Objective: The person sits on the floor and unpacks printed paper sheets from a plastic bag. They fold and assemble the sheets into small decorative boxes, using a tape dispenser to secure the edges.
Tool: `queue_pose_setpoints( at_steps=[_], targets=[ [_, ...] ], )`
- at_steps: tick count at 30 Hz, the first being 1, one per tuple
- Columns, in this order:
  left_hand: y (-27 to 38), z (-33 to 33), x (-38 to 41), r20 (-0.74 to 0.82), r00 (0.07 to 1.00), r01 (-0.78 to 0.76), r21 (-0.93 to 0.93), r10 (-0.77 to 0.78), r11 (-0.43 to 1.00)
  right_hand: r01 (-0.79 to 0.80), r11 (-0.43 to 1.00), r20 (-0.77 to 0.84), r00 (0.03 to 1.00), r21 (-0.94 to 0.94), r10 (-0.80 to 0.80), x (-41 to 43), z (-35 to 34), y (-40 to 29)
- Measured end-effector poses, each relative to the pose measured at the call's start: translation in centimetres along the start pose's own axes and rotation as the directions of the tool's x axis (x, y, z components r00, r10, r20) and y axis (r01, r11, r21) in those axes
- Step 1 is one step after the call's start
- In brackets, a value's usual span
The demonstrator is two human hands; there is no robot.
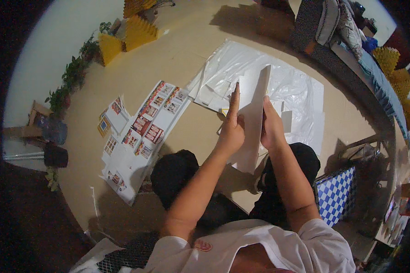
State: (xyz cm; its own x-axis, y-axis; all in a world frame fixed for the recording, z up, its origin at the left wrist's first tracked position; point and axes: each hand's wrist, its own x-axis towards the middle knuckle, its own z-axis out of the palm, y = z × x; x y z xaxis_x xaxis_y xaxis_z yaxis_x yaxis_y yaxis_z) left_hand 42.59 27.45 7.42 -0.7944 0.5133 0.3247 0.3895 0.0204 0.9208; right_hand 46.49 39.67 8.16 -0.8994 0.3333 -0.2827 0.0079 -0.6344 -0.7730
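A white flat panel [254, 112] stands tilted on edge between my hands, its narrow long edge facing up. My right hand [272, 128] lies along the panel's right side, with the thumb up by that edge. On the panel's left side, my left hand [233, 133] is seen edge-on with its fingers stretched straight forward. Whether the left palm presses on the panel is not clear. Beneath and beyond the hands, clear plastic film [290, 82] covers white sheet material on the floor. A small white piece [287, 121] rests on it to the right of my right hand.
Printed sheets with house-front pictures [147, 128] lie on the floor at left, beside smaller cut pieces [116, 116]. A sofa [314, 30] stands at upper right. A blue-and-white checkered panel [336, 196] leans near my right knee. Leafy plants [73, 71] line the left wall.
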Motion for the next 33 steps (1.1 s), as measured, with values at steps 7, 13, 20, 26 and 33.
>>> queue_pose_setpoints(
  at_steps=[7,13,20,26,33],
  targets=[
    [-0.3,1.4,0.5,-0.035,0.987,-0.132,0.389,0.158,0.912,-0.035,0.996,-0.009,0.999,0.079,0.036,0.2,0.0,0.4],
    [-3.5,3.2,1.8,-0.110,0.987,-0.028,0.582,0.113,0.813,-0.069,0.994,-0.043,0.996,0.085,0.073,0.5,-0.2,1.1],
    [-0.2,1.7,1.1,0.085,0.985,0.170,-0.617,-0.150,0.768,-0.050,0.974,0.036,0.998,0.221,0.043,-0.5,-0.9,-1.6],
    [-0.2,2.2,0.5,-0.041,0.967,0.223,-0.331,-0.250,0.917,-0.014,0.969,0.015,1.000,0.247,0.010,-0.5,-1.7,-1.1],
    [-0.6,2.0,0.1,-0.167,0.961,0.237,0.099,-0.219,0.966,-0.054,0.974,-0.044,0.997,0.221,0.065,-1.4,-0.6,-0.8]
  ],
)
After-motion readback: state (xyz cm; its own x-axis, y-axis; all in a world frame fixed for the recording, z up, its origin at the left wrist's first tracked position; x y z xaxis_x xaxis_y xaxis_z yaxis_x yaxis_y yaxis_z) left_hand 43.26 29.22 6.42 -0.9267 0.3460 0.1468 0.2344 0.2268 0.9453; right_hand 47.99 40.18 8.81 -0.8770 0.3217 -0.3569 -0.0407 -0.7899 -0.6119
